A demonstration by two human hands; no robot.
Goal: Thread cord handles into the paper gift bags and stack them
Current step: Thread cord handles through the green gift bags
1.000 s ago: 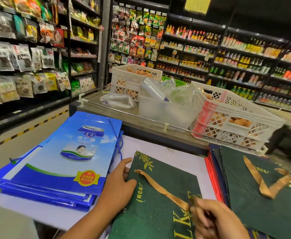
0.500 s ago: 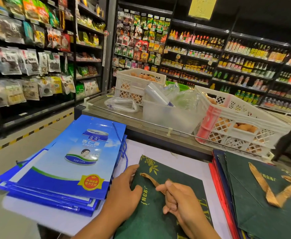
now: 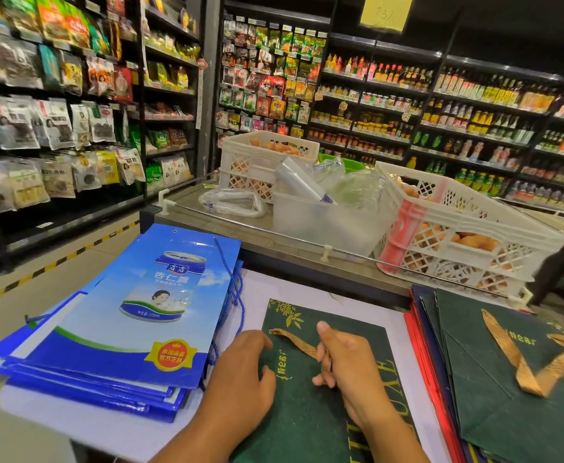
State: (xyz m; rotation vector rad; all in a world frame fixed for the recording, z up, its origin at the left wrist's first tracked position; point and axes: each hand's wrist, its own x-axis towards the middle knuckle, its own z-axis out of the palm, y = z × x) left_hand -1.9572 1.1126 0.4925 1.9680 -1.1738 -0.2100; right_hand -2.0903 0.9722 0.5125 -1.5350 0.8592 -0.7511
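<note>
A dark green paper bag (image 3: 310,396) lies flat on the white table top (image 3: 73,426) in front of the person, its gold lettering facing up. The left hand (image 3: 243,372) rests on the bag's left edge, fingers loosely bent and pressing down near the punched hole, with the thumb lying on the green paper. The right hand (image 3: 344,362) sits on the middle of the bag, its fingers curled around a flat gold ribbon handle (image 3: 295,340), thumb raised upward. One end of that ribbon reaches the hole by the left fingertips; the rest disappears into the right hand's grip. To the left, a stack of blue bags (image 3: 113,332) lies flat, printed with a drink can, with blue cords (image 3: 235,295) hanging off its right side. To the right, another pile of green bags (image 3: 514,392) lies fanned over red and dark blue ones, and the top bag carries a looped gold ribbon (image 3: 528,359). Beyond the table runs a grey counter (image 3: 294,252) with a metal rail, holding two white lattice crates (image 3: 457,228) with eggs inside, a clear plastic tub (image 3: 324,222) stuffed with plastic bags, and a roll of clear bags (image 3: 233,203). Store shelves (image 3: 407,111) packed with packets and bottles fill the background.
</note>
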